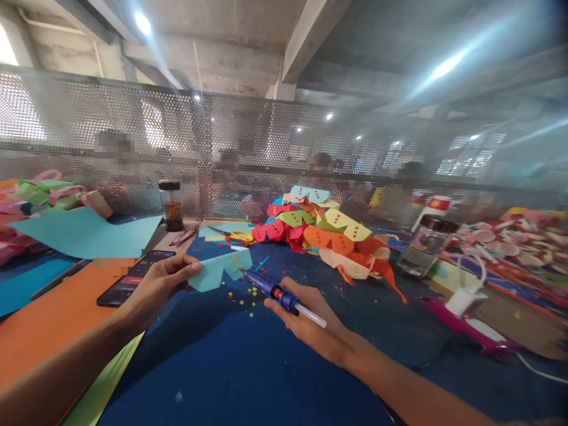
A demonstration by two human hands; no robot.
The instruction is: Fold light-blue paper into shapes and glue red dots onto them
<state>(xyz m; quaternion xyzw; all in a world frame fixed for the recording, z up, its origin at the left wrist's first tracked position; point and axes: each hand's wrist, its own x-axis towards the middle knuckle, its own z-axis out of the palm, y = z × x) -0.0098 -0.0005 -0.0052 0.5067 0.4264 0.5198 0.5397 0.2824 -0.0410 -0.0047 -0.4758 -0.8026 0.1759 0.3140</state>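
Observation:
My left hand pinches the left end of a light blue paper cutout with a notch in its lower edge. In my right hand is a blue glue gun, a clear glue stick poking out of its back end. Its nozzle is at the cutout's right part, close to the notch; whether it touches the paper I cannot tell. Tiny coloured paper squares lie scattered on the dark blue table just below. Scissors with red and yellow handles rest behind the cutout.
A heap of coloured dotted paper cutouts stands behind. On the left are a phone, orange paper, a light blue sheet and a dark-lidded jar. Rightward are a glass jar and a magenta power strip with a white plug.

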